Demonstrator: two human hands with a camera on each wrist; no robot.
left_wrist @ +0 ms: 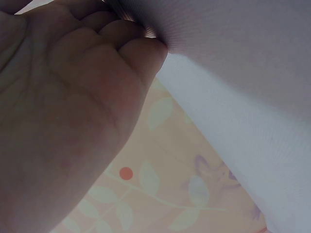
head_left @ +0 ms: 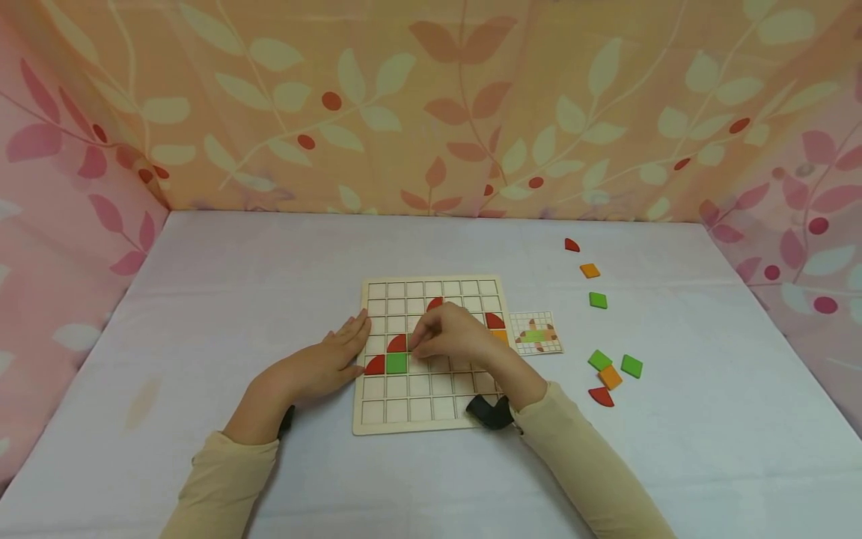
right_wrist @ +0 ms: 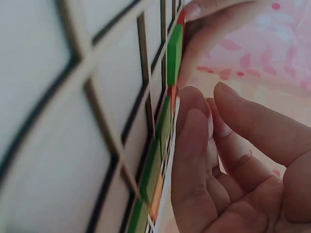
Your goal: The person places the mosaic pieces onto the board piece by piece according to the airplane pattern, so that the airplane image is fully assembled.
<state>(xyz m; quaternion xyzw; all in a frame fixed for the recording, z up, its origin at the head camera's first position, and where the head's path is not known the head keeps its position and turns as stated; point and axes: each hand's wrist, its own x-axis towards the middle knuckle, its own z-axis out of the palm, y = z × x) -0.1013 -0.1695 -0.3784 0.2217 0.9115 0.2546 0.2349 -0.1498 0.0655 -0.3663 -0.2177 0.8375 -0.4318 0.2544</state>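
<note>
A pale wooden grid board (head_left: 417, 408) lies on the table. My left hand (head_left: 323, 367) rests at its left edge, fingers stretched out and fingertips touching the rim. Over the middle of the board is my right hand (head_left: 454, 337), fingers bent and thumb near them; in the right wrist view nothing shows between thumb and fingers. Beside those fingertips are a red quarter-circle piece (head_left: 397, 343) and a green square (head_left: 396, 364), with another red quarter-circle (head_left: 374, 365) left of them. Several green squares (right_wrist: 151, 170) and an orange square (right_wrist: 156, 196) sit in the cells, partly hidden in the head view.
Right of the board lies a small pattern card (head_left: 536, 333). Loose pieces lie farther right: a red quarter-circle (head_left: 572, 245), an orange square (head_left: 590, 271), a green square (head_left: 598, 300), and a lower cluster with another orange square (head_left: 610, 376). Floral cloth (head_left: 431, 112) hangs behind the table.
</note>
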